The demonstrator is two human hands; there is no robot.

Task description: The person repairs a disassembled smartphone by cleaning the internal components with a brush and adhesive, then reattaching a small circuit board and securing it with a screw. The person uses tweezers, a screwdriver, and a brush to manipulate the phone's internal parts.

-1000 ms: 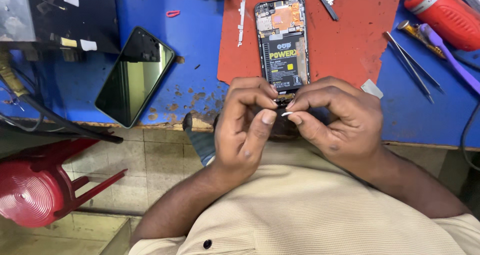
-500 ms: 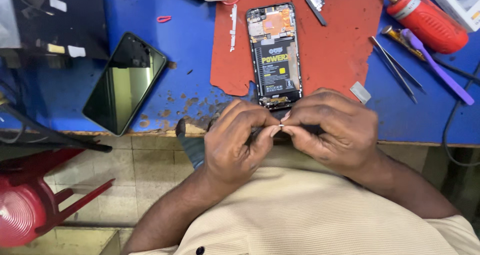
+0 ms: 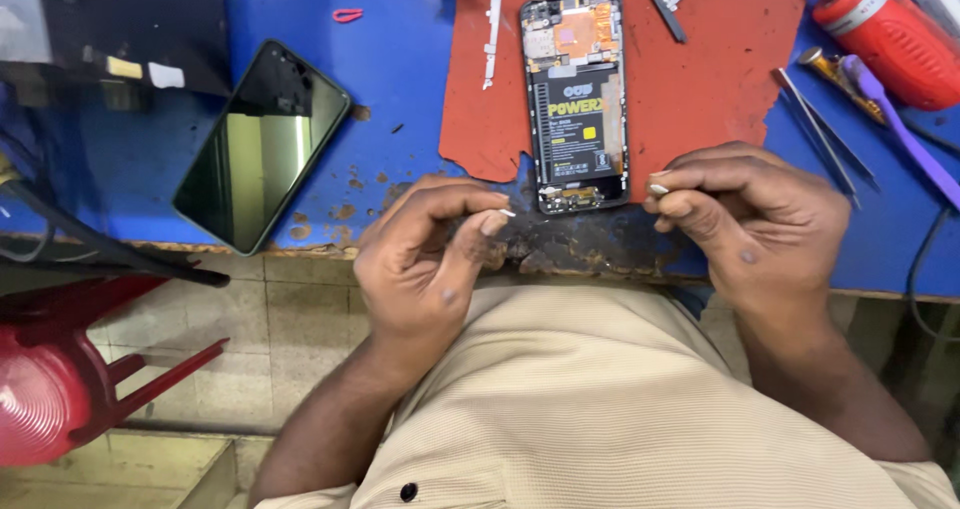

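My left hand (image 3: 430, 259) hovers at the table's front edge, thumb and forefinger pinched together; nothing shows between them. My right hand (image 3: 755, 219) is apart from it to the right, fingers curled and pinched the same way. Between the hands, just beyond them, lies an opened phone (image 3: 578, 99) with its back off. Its black battery and orange top board are exposed. It rests on a red mat (image 3: 720, 89), with its lower end over the mat's torn edge.
A black phone with a glossy screen (image 3: 262, 144) lies at the left on the blue table (image 3: 400, 89). Tweezers (image 3: 820, 134), a purple tool (image 3: 900, 119) and a red tool (image 3: 880, 34) lie at the right. A white strip (image 3: 491, 24) lies beside the mat. A red stool (image 3: 40, 399) stands below left.
My hands were pressed together at the phone's lower end; now they have drawn apart, left hand to the left, right hand to the right. The view has shifted slightly.
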